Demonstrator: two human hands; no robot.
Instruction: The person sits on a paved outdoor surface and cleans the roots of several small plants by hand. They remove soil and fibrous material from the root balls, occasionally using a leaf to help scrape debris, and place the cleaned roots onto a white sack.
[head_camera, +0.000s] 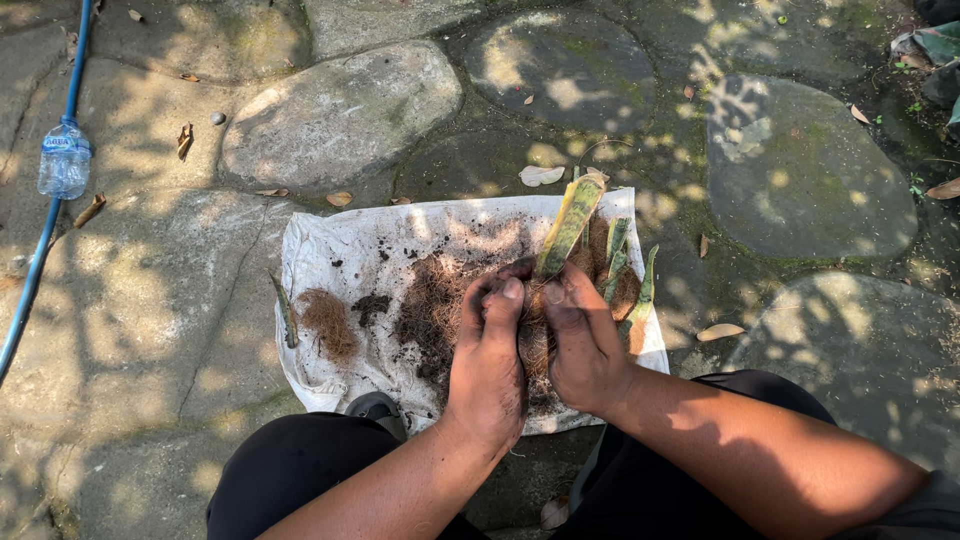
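Step in hand: a root clump (535, 335) of a striped, sword-leaved plant (568, 225) was being worked between both hands, judged to be the loosening or parting of roots and fibre.
Left hand (487, 365): the fingers were curled together and pressed onto the near side of the root clump, thumb up against it.
Right hand (583, 345): the fingers were closed around the base of the plant, just where the leaf met the roots.
Plant's place: it was held just above a white sheet (330, 245) spread on stone paving (340, 120), leaf tip tilted away from the person.
On the sheet: loose dark soil (425, 320), a separate tuft of brown fibre (327, 320) well to the left, and more green leaves (640, 290) beside the right hand.
Further off: a plastic bottle (64, 160) lay beside a blue hose (45, 230), well apart from the sheet.
Next move, as judged: a firm grip at the base and a gentle pull, so that roots would be parted and not torn.
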